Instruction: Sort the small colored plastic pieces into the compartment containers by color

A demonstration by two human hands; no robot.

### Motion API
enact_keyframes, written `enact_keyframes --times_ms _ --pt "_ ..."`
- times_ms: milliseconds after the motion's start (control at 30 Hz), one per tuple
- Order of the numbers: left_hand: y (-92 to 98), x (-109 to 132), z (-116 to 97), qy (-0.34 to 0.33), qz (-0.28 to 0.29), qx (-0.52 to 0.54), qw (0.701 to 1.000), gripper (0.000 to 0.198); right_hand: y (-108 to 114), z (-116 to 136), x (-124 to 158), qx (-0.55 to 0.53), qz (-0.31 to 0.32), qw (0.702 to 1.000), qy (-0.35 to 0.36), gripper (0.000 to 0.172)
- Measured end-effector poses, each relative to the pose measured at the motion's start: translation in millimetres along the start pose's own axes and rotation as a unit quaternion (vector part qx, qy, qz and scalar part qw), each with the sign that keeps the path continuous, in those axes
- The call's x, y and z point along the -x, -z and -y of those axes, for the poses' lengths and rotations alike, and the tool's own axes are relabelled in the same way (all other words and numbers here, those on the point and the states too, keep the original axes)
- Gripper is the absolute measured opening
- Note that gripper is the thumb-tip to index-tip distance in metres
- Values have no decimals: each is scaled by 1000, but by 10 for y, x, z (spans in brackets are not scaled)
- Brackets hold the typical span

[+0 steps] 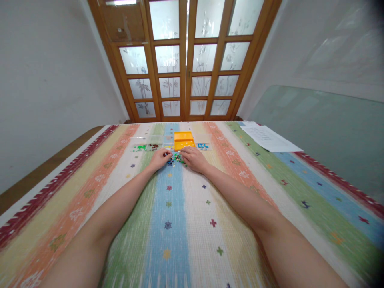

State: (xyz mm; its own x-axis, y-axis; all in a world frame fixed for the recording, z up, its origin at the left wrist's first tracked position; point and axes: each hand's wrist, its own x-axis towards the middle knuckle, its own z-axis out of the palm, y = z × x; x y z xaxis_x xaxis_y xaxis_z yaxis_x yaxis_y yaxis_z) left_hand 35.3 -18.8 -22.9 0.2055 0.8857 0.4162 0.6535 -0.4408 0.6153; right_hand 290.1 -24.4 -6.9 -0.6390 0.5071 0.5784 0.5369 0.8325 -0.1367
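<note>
A small heap of mixed loose pieces [177,159], green, blue and dark, lies on the striped cloth between my hands. At its left edge, my left hand [160,159] is closed with thumb and forefinger drawn together; anything between them is too small to make out. My right hand [194,158] reaches over the heap's right side, fingers bent inward in a pinch, their tips too small to show what they hold. Just beyond stands an open yellow box [184,136] with a few pale bits in its near half.
Clear lidded trays hold sorted pieces: green pieces [141,147] and dark red pieces [154,147] at left, blue pieces [203,146] at right. Paper sheets [268,138] lie at the far right of the table. Wooden glass-paned doors [186,60] stand behind the table.
</note>
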Motion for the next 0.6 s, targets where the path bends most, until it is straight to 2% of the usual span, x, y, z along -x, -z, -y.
enact_keyframes --times_ms 233,433,600 --pt "170 -2 74 -40 73 -8 996 16 -47 -221 42 39 -52 992 -109 32" --pt "208 10 63 -92 99 -50 990 21 -94 -338 60 49 -47 983 -171 38" --pt "188 4 72 -112 115 -83 984 21 -159 -397 91 58 -29 980 -188 41"
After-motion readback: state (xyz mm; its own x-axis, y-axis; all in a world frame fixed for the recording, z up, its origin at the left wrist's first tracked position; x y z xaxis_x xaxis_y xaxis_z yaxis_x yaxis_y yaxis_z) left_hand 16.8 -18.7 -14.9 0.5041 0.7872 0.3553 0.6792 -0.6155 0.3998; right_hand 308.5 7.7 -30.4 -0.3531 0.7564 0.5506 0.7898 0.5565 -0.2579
